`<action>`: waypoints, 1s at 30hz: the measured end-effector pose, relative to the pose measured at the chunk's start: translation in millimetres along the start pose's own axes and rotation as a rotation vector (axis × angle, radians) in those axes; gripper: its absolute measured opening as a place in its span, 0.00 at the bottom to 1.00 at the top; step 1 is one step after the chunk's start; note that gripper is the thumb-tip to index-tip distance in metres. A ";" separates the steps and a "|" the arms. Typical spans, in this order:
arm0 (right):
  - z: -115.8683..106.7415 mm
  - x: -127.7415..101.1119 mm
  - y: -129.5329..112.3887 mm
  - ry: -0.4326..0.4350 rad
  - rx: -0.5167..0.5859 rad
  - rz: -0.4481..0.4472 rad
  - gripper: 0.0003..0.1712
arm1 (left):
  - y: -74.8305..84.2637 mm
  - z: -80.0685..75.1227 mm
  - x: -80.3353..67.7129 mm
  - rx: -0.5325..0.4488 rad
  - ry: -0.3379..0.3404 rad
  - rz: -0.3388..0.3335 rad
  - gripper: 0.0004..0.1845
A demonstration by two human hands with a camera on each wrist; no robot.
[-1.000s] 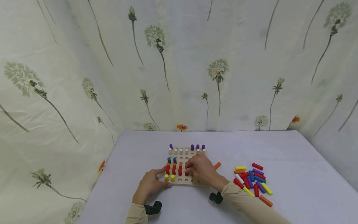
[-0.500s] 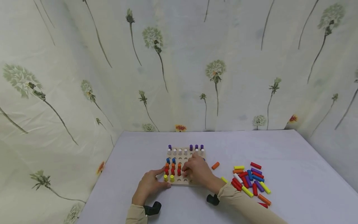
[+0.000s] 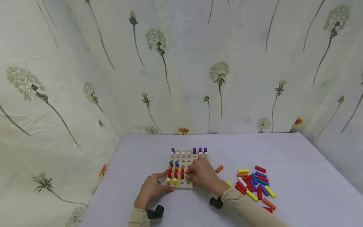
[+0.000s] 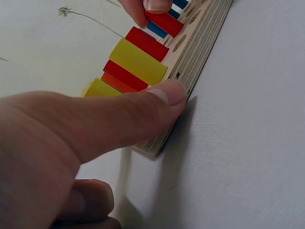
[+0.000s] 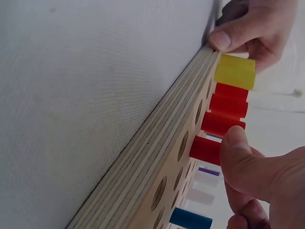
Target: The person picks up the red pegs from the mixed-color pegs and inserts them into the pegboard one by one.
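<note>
A wooden pegboard (image 3: pixel 185 188) lies on the table, with rows of yellow (image 3: pixel 168 181), red, orange (image 3: pixel 182 169), blue (image 3: pixel 171 164), white (image 3: pixel 183 154) and purple (image 3: pixel 194 150) pegs standing in it. My left hand (image 3: pixel 153 186) grips its near left corner, thumb along the front edge. Over the middle of the board, my right hand (image 3: pixel 202 173) pinches a red peg (image 5: pixel 206 150) between thumb and fingers. That peg's lower end is at the board's face, beside three standing red pegs. In the head view, my fingers cover it.
A loose orange peg (image 3: pixel 219 169) lies right of the board. Farther right is a scattered pile of pegs in several colours, including a blue peg (image 3: pixel 254 178). A yellow peg (image 3: pixel 228 183) shows beside my right forearm. A flowered curtain (image 3: pixel 181 78) hangs behind the table.
My right hand has shifted slightly left and its fingers now cover the red peg. The sleeve moved too, uncovering a yellow and a red loose peg. The left hand stays in place.
</note>
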State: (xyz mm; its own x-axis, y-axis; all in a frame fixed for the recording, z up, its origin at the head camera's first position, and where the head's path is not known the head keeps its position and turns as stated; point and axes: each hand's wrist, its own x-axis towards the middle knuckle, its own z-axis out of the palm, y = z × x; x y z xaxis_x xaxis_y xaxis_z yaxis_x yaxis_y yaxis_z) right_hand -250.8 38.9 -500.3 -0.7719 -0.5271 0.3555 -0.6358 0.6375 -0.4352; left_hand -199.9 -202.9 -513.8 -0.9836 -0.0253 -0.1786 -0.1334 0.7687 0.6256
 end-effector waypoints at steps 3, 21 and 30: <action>0.0 -1.2 -1.4 0.005 -0.007 0.003 0.05 | -0.4 0.3 -0.7 0.004 -0.002 -0.010 0.42; -35.9 -23.1 5.5 -0.048 -0.033 0.015 0.11 | -1.5 0.9 -1.4 0.006 -0.003 -0.025 0.42; -83.7 -58.2 48.1 -0.225 -0.029 0.176 0.17 | -2.3 0.3 0.5 0.012 0.001 -0.023 0.42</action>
State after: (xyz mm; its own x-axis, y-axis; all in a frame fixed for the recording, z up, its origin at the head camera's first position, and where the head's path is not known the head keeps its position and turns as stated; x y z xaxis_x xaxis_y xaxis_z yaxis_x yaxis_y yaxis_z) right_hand -236.7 147.3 -472.7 -0.8525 -0.5161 0.0827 -0.4942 0.7443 -0.4493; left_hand -200.1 -204.5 -515.5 -0.9805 -0.0437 -0.1917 -0.1543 0.7755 0.6123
